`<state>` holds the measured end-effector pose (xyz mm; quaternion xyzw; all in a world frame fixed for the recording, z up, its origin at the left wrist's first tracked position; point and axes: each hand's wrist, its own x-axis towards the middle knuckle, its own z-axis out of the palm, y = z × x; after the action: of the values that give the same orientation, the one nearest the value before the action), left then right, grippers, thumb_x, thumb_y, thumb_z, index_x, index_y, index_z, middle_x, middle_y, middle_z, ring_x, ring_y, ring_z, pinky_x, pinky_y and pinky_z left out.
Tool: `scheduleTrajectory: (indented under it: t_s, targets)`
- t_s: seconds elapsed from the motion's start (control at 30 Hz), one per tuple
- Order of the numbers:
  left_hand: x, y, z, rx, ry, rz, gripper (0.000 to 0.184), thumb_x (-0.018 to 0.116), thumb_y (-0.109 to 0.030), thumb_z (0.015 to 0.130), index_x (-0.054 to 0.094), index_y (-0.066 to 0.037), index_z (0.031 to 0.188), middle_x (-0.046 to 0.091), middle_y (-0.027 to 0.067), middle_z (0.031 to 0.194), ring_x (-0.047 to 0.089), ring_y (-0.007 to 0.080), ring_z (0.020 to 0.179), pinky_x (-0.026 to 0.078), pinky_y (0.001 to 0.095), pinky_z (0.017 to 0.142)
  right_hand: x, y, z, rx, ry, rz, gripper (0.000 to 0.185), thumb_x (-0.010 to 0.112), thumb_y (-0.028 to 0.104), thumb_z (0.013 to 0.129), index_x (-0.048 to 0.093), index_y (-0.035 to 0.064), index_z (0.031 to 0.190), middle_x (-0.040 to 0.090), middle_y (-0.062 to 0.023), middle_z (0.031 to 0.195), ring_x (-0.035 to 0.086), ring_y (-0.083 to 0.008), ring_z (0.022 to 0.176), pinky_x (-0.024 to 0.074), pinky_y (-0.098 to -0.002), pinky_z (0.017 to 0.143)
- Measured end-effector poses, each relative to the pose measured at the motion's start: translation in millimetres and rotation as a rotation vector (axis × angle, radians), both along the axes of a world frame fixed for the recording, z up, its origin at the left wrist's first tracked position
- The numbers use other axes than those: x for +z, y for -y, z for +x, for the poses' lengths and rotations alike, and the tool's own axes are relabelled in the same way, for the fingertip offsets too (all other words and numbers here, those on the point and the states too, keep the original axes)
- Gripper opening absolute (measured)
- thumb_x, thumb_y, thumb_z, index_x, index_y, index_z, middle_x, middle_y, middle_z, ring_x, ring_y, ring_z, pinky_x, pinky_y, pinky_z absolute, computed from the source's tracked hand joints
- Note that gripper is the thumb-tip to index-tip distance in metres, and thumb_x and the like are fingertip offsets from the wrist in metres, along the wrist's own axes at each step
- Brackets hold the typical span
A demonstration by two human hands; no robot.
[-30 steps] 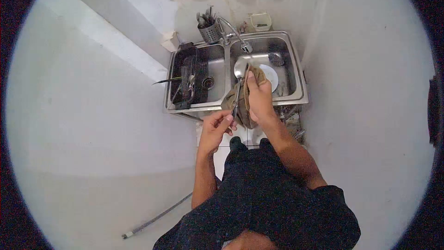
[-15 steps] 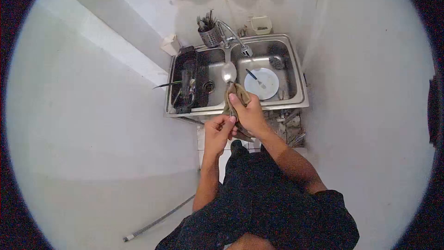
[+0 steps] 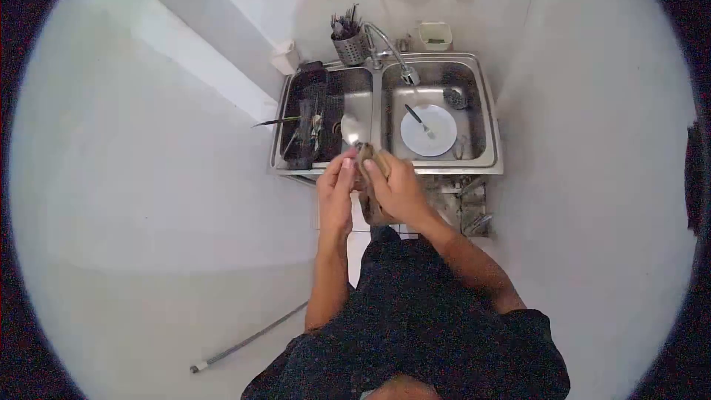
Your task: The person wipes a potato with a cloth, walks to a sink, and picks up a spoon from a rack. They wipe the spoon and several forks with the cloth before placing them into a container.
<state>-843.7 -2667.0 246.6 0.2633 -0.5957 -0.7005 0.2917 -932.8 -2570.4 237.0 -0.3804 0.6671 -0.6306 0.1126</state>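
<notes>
Lighting: moderate, flat and diffuse, source out of frame; walls (image 3: 148, 215) pale grey, left one crossed by a brighter band; soft grey shadows on back wall (image 3: 415, 0) above sink (image 3: 377, 104); glints on tap (image 3: 409, 75) and spoon (image 3: 352, 131); plate (image 3: 438, 141) brightest in basin; rack (image 3: 304, 122) and shirt (image 3: 429, 326) dark, detail largely lost

Quality: round wide-angle field, walls stretched outward, corners black with coloured speckle, bluish fringe at rim; grain heaviest in shirt; left hand (image 3: 337, 189) and right hand (image 3: 398, 189) slightly soft, fingertip detail smeared
</notes>
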Motion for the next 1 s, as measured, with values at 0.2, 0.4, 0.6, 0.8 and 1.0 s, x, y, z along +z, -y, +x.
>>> scheduleTrajectory:
  t_s: [0.2,0.4,0.6,0.8,1.0]
  targets:
    - [-13,12,-4,0.006,-0.088,0.132,0.024,0.057,-0.020,0.097,0.067,0.001,0.102,0.061,-0.0035,0.084,0.047,0.0024,0.070,0.036,0.0200,0.062,6,-1,-3,0.135,-0.053,0.144,0.026,0.056,0.022,0.093,0.057,-0.0040,0.099,0.063,-0.0270,0.086,0.060,-0.0469,0.080,0.0475,-0.0504,0.071]
    - [-14,29,-9,0.156,-0.160,0.132,0.025,0.055,-0.021,0.099,0.062,0.001,0.107,0.063,0.0016,0.089,0.055,0.0093,0.079,0.044,0.0237,0.070,0,1,-9,0.345,0.055,0.171,0.030,0.061,0.026,0.089,0.057,-0.0028,0.097,0.063,-0.0228,0.080,0.063,-0.0379,0.073,0.0478,-0.0465,0.069]
    - [-7,43,-8,0.129,-0.318,0.393,0.024,0.054,-0.025,0.099,0.057,-0.004,0.109,0.055,-0.0004,0.078,0.051,0.0112,0.071,0.042,0.0250,0.065,-19,9,2,0.398,0.081,0.156,0.032,0.065,0.029,0.085,0.062,-0.0005,0.098,0.064,-0.0177,0.075,0.062,-0.0252,0.067,0.0487,-0.0401,0.067]
    - [-23,49,-20,0.118,-0.128,0.056,0.022,0.059,-0.017,0.096,0.059,-0.002,0.112,0.055,-0.0032,0.079,0.049,0.0072,0.070,0.040,0.0233,0.063,-14,25,-2,0.210,-0.059,0.177,0.022,0.064,0.019,0.081,0.058,-0.0017,0.087,0.060,-0.0209,0.075,0.062,-0.0375,0.069,0.0477,-0.0428,0.063]
    - [-22,66,-33,0.084,0.100,-0.068,0.022,0.061,-0.016,0.095,0.063,0.000,0.109,0.060,-0.0024,0.083,0.054,0.0056,0.074,0.044,0.0208,0.066,-25,42,-23,0.015,-0.349,0.224,0.020,0.064,0.017,0.077,0.055,-0.0003,0.083,0.058,-0.0187,0.077,0.060,-0.0411,0.071,0.0482,-0.0481,0.064]
